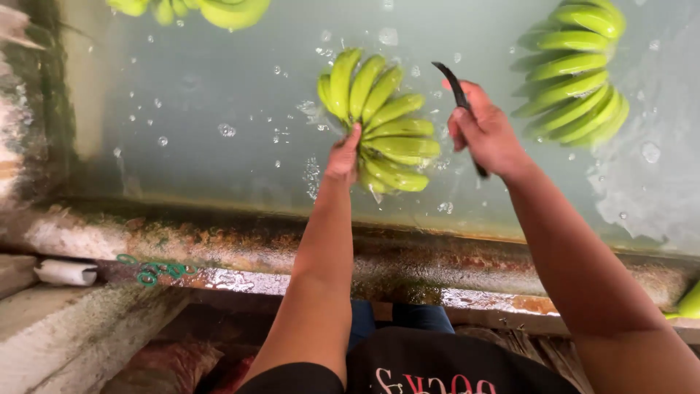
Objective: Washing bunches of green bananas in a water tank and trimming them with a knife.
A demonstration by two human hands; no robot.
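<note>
1. Centre of the frame: left hand (343, 155) closed on the lower left edge, at the crown end, of a bunch of green bananas (383, 128) afloat in a water tank (204, 95); thumb up against the fruit, fingers hidden beneath.
2. Just right of centre: right hand (485, 131) wrapped shut around a curved dark knife (453, 86), blade tip jutting up and left above the knuckles, handle end poking out below the wrist.
3. Blade near the bunch but apart from it; no cut visible in the fruit, so trimming judged not yet begun on this bunch.
4. Upper right: a second green bunch (576, 73) floating, well apart from both hands. Top edge, left of centre: a third bunch (211, 9), partly cut off by the frame.
5. Lower half: rusty, wet tank rim (292, 252) crossing the frame.
6. State of the crown under the left hand: cannot tell, hidden.
</note>
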